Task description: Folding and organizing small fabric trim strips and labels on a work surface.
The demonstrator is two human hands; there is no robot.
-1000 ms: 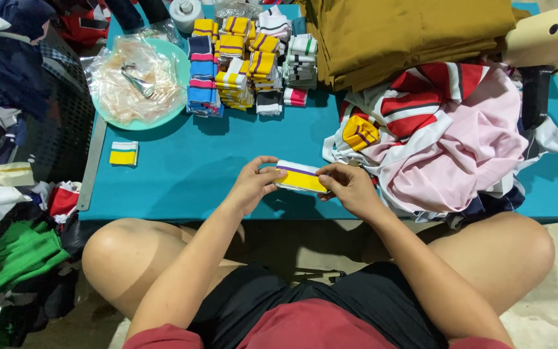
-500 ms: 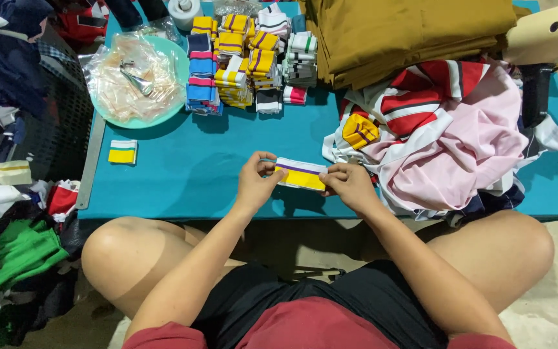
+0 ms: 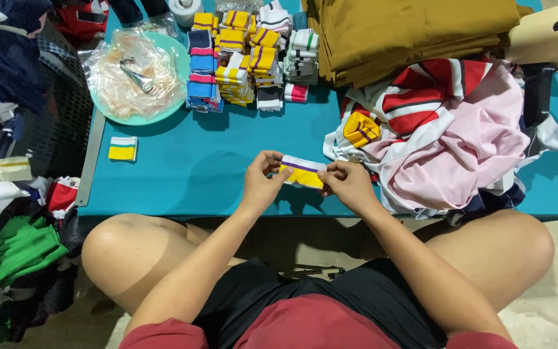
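Fingers of left hand (image 3: 261, 184) and right hand (image 3: 349, 184) both pinched shut on striped knit band (image 3: 303, 172), one at each end, held just above near edge of teal table (image 3: 195, 168); pink-red garment pile (image 3: 460, 129) just right of it

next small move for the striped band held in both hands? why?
Probably set it flat on the teal table. The left hand and right hand each pinch an end of the yellow, white and purple band, holding it stretched just above the near edge. A similar band piece already lies alone on the left, and folded stacks sit farther back.
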